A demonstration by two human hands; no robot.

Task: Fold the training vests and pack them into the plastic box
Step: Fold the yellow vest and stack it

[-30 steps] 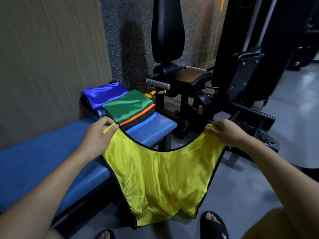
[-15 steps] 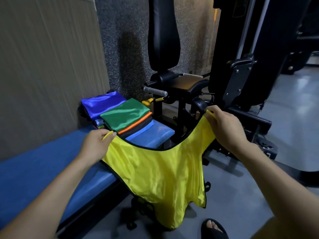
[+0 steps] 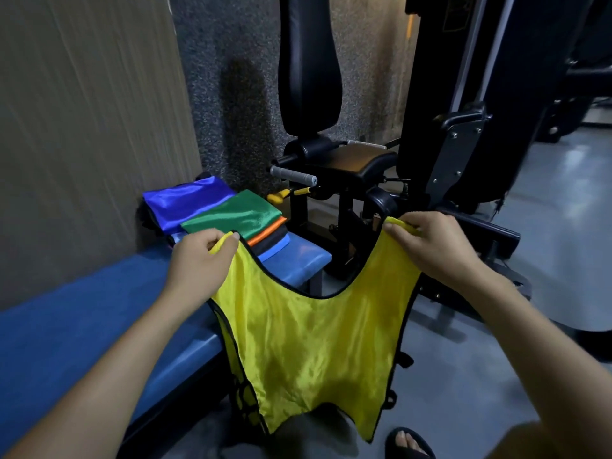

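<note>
Here, a yellow training vest (image 3: pixel 314 352) with black edging hangs at the centre of the frame, held up by its two shoulder straps. The left hand (image 3: pixel 202 260), left of centre, pinches one strap between thumb and curled fingers. The right hand (image 3: pixel 430 246), right of centre, grips the other strap, its fingers closed round the fabric. The neckline curves down between the two hands, and the body of the vest drops toward the lower middle of the frame, its lower edge uneven.

Behind the left hand, a stack of folded vests (image 3: pixel 245 223) lies on a blue padded bench (image 3: pixel 82 326) that runs from the lower left toward the centre. The top vest of the stack is green, with orange, black and light blue layers beneath it. A folded blue vest (image 3: pixel 188 200) lies just beside the stack, against the wall (image 3: pixel 82 111) at the upper left.

A black gym machine (image 3: pixel 447 144) with an upright back pad fills the upper centre and upper right. A sandalled foot (image 3: pixel 409 445) shows at the bottom edge, right of centre, on the grey floor (image 3: pixel 563 243).
</note>
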